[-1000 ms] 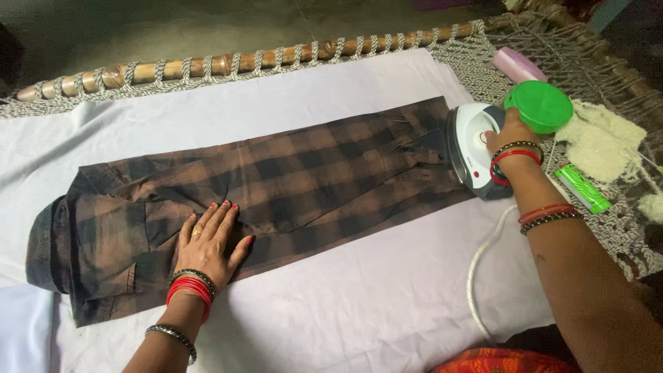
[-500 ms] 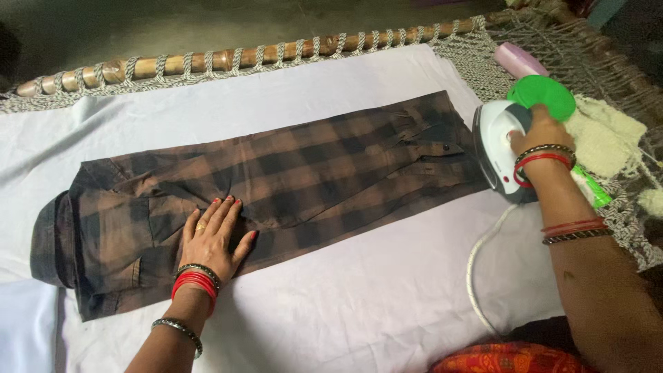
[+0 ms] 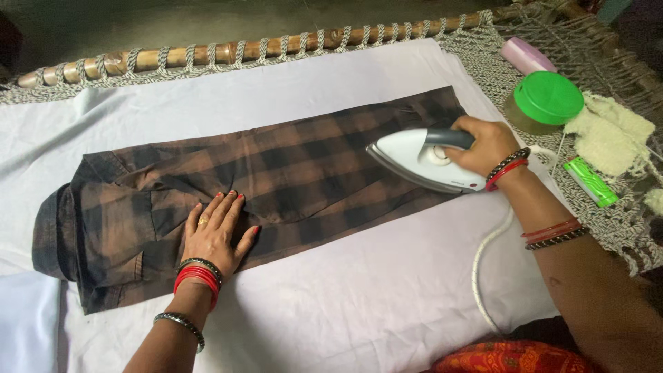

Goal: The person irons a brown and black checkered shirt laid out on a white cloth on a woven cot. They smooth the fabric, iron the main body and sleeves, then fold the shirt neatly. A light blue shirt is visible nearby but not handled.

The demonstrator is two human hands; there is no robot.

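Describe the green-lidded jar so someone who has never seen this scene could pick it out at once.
Start at the white sheet, then look past its right edge onto the woven rope netting. The jar stands there beyond the right hand; it alone has a round green lid.

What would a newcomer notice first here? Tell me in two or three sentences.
First, the white iron with its grey handle, gripped by the right hand and lying on the right end of the brown checked shirt. The left hand presses flat on the shirt lower left. At upper right, a green-lidded jar sits on the woven cot.
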